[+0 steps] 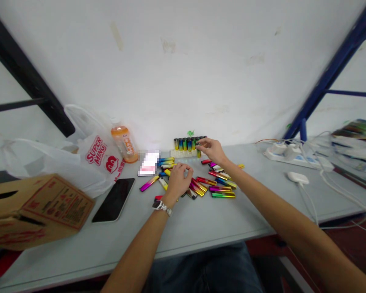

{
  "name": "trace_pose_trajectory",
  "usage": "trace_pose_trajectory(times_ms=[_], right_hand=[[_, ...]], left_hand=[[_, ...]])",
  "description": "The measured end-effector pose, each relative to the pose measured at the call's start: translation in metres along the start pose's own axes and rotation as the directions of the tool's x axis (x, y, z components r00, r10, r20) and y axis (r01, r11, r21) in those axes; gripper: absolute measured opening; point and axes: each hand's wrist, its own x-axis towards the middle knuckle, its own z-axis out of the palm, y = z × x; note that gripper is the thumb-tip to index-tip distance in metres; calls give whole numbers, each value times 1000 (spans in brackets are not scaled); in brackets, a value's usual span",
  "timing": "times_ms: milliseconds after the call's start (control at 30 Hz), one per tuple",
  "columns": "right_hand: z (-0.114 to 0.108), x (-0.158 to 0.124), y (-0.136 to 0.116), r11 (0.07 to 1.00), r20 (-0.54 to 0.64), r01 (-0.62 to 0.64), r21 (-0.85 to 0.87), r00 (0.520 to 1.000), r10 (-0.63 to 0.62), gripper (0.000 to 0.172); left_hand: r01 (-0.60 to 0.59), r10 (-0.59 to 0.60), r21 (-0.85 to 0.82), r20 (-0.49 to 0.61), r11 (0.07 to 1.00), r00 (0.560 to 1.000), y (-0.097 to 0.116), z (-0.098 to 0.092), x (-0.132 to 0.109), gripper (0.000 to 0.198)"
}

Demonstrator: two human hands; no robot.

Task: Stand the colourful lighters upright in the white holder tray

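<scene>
My right hand point(212, 149) is at the right end of a white rack point(181, 154), its fingers closed in a pinch on a shiny yellow-green tube point(199, 153) with a dark top. Several similar dark-topped tubes point(184, 144) stand upright in a row in the rack. My left hand point(179, 179), with a metal-strap watch point(162, 206) on its wrist, is over a loose pile of shiny two-tone tubes point(203, 185). Its fingers are curled, and what they hold, if anything, is hidden. More tubes point(223, 195) lie flat to the right of that hand.
To the left are a black-screened phone point(114, 200), a cardboard box point(55, 207), a white plastic bag point(88, 162) and an orange bottle point(124, 144). A blurred-out rectangle point(149, 162) lies beside the pile. On the right are a power strip point(299, 156), a white charger point(298, 178) and cables.
</scene>
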Motion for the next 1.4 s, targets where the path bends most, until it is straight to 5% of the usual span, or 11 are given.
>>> trace_pose_trajectory(times_ms=[167, 633, 1000, 1400], right_hand=[[1, 34, 6, 978, 45, 123, -166, 992, -117, 19], [12, 62, 33, 946, 189, 97, -309, 981, -38, 15], [0, 29, 12, 714, 314, 217, -666, 949, 4, 50], [-15, -9, -9, 456, 481, 338, -823, 842, 245, 31]], left_hand=[[4, -4, -6, -12, 1000, 1000, 1, 1, 1, 16], [-5, 5, 11, -15, 1000, 1000, -5, 4, 1, 17], [-17, 17, 8, -30, 1000, 999, -4, 3, 0, 16], [-22, 24, 27, -43, 999, 999, -5, 4, -1, 16]])
